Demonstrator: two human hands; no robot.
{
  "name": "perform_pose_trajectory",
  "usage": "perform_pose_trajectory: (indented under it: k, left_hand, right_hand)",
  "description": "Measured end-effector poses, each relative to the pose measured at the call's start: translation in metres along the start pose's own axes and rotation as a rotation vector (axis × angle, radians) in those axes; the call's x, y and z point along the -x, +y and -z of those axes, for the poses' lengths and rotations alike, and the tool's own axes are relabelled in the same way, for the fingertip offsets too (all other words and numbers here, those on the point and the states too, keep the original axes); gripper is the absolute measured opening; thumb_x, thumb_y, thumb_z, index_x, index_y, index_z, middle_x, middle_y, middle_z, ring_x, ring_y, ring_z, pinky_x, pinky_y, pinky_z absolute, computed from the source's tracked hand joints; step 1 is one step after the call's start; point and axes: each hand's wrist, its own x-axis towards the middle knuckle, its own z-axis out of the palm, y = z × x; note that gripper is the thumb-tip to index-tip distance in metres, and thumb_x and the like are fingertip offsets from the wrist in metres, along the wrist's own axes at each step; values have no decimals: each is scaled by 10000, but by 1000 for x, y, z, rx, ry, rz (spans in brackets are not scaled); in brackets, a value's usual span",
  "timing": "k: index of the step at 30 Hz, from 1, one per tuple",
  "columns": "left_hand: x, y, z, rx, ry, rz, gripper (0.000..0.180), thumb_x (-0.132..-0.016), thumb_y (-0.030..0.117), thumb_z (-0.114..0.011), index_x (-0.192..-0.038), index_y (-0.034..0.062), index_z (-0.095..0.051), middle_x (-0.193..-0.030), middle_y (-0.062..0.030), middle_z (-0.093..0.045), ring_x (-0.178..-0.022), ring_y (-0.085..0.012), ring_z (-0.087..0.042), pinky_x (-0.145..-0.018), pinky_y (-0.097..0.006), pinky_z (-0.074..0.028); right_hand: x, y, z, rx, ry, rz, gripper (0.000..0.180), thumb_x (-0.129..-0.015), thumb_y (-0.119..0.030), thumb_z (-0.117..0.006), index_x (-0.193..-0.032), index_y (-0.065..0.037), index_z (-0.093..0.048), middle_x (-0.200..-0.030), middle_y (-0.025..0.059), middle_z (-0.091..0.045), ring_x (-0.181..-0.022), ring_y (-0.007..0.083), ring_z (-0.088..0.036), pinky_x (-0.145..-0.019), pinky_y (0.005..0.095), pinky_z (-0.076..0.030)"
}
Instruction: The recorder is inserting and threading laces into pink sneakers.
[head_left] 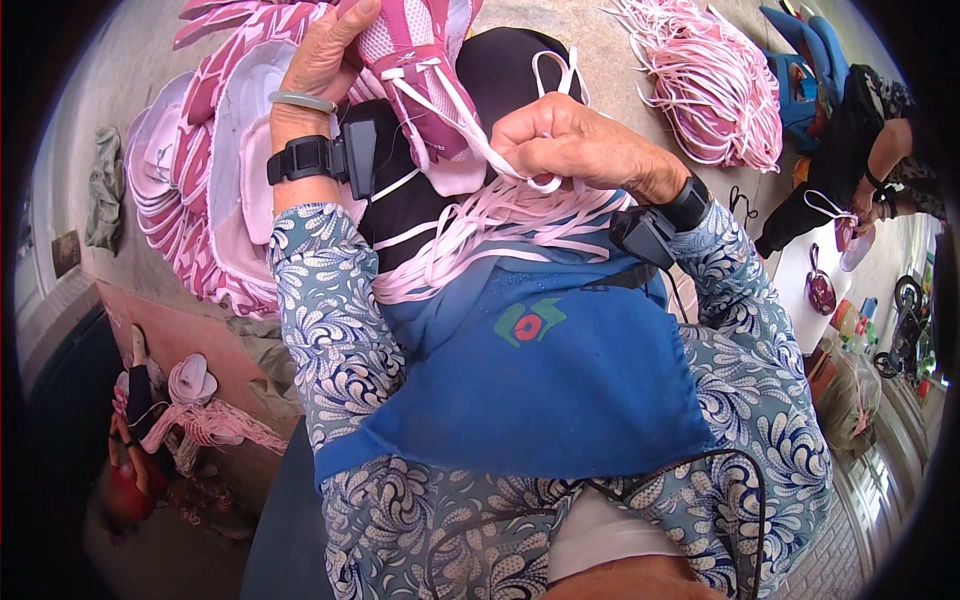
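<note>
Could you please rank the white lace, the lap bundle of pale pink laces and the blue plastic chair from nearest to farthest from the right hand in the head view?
1. white lace, pinched in the right hand.
2. lap bundle of pale pink laces, just below it.
3. blue plastic chair, far upper right.

Laces (490,235) on lap — uppers (215,170) left

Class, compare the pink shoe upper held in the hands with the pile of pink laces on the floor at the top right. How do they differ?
The shoe upper is one mesh piece, gripped by the left hand; the lace pile is many loose strips, untouched on the floor. The upper has a white lace through it, pulled by the right hand. Both are pink.
</note>
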Motion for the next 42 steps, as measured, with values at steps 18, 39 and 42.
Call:
perform_pose_trajectory:
  k: [18,39,42]
  left_hand:
    - [-3,-25,-3,818,-596,-78,432,-816,282,-663,-1149,38,-536,-1036,-60,-617,-933,-163,-593,-849,-310,-485]
    - [-17,-15,-25,831,-692,-129,449,-794,301,-687,-1121,25,-552,-1011,-76,-623,-918,-156,-593,-817,-290,-485]
    - [-2,-6,6,81,76,-7,392,-809,294,-682,-1100,48,-589,-1056,-61,-626,-985,-154,-584,-900,-315,-451]
  right_hand:
    - [-83,10,-15,948,918,571,143,-780,-184,-609,-784,-60,-537,-740,128,-497,-650,312,-559,-535,388,-461]
    - [-103,31,30,1027,869,238,243,-826,-232,-546,-871,-10,-636,-715,191,-634,-628,317,-636,-612,417,-508]
    - [-93,29,26,883,829,336,277,-862,-244,-499,-842,-1,-632,-708,202,-621,-634,334,-627,-613,414,-502]
